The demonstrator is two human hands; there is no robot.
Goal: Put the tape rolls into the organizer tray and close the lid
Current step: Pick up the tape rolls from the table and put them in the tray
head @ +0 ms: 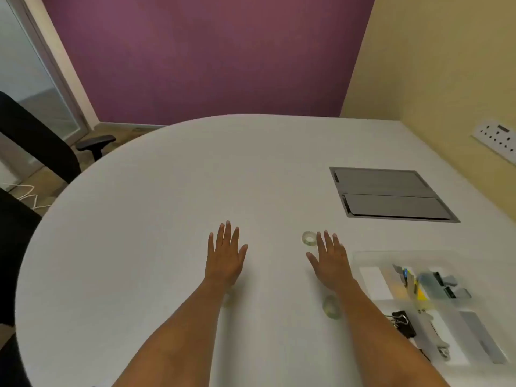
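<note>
Both my hands lie flat, palms down, on the white table (167,191). My left hand (225,254) is at the centre, fingers apart, holding nothing. My right hand (331,259) is just right of it, also empty. One clear tape roll (308,238) sits just beyond the right hand's index fingertip. A second clear tape roll (331,306) lies beside my right forearm, on its left. A third tape roll (228,298) peeks out from under my left wrist, mostly hidden. The translucent organizer tray (374,283) stands at the right, with its lid seemingly open.
The tray holds black binder clips (402,321), coloured small items and white pieces in its compartments. A grey flap panel (391,195) is set into the table at the back right. Black chairs (36,135) stand at the left. A wall socket strip (499,136) is on the right.
</note>
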